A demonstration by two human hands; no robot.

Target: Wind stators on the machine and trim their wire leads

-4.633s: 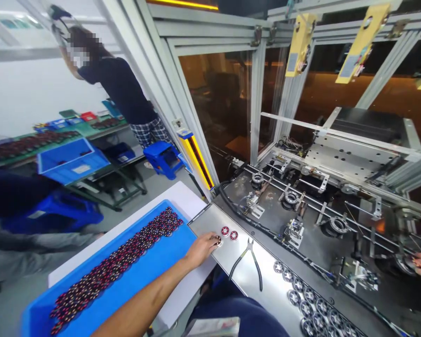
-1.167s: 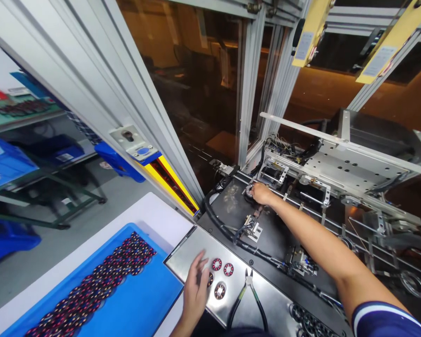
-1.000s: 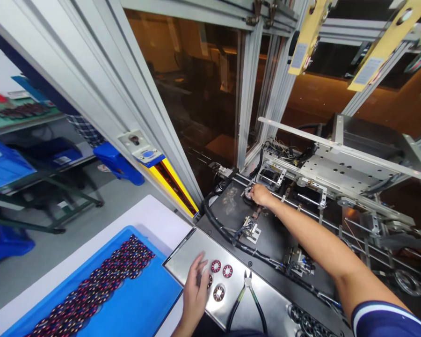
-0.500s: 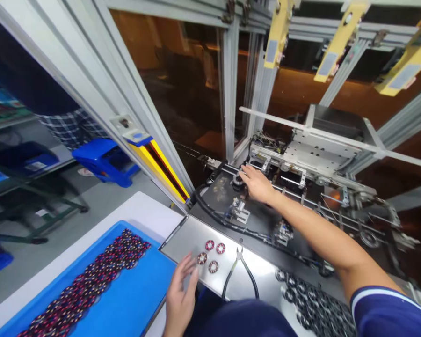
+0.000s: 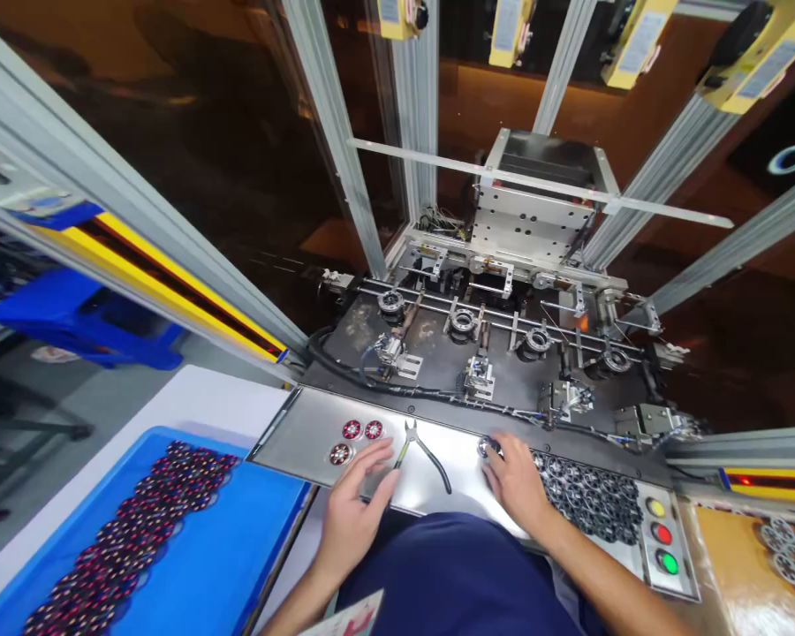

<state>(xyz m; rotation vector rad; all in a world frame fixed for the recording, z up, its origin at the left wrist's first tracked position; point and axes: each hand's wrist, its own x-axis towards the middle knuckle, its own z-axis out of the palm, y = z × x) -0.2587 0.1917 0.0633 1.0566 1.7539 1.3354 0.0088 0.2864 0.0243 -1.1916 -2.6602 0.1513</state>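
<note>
My left hand lies on the steel plate with its fingers stretched out flat, beside three red wound coil rings. Nothing shows in its grip. My right hand rests further right on the same plate. Its fingertips are curled onto a silver ring at the left end of a heap of silver rings. Black-handled pliers lie between the two hands.
A blue tray with several dark red coils sits at my left. Behind the plate, the machine bed carries ring fixtures on a rail. Yellow, red and green buttons are at the right. Aluminium frame posts surround the machine.
My right hand has come back from the far-left fixture to the silver rings on the plate. My left hand has shifted right of the red coils. The view has swung right and down.
</note>
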